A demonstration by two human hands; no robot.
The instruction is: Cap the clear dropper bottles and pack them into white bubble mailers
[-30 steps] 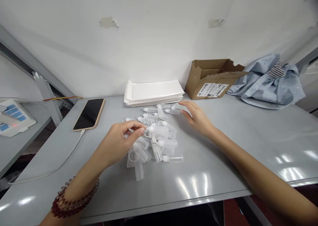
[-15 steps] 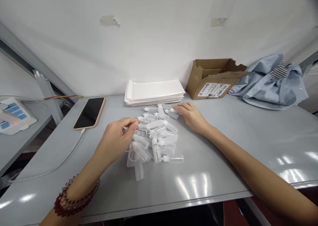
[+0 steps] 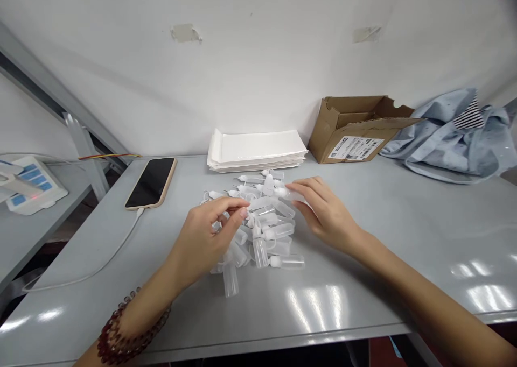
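A heap of small translucent needle-tip bottles (image 3: pixel 278 231), several with white looped caps, lies on the grey table (image 3: pixel 343 270). Over its left side, my left hand (image 3: pixel 214 230) pinches thumb and forefinger together. Whatever is between those fingertips is too small to make out. At the upper right of the heap, my right hand (image 3: pixel 325 211) has its fingers and thumb closed around one bottle (image 3: pixel 287 193), whose white top points left. Part of that bottle is hidden behind the fingers. A beaded bracelet (image 3: pixel 121 334) circles my left wrist.
Behind the heap lies a stack of white trays or envelopes (image 3: pixel 258 146). To its right stand an open cardboard box (image 3: pixel 357 135) and a crumpled light-blue cloth (image 3: pixel 448 135). A phone (image 3: pixel 151 184) with a white cable (image 3: pixel 109 254) lies left. The wall rises behind.
My left hand has shifted right over the heap. My right hand has curled in and closed on a bottle, where its fingertips were touching the heap's upper right before. The view has shifted slightly.
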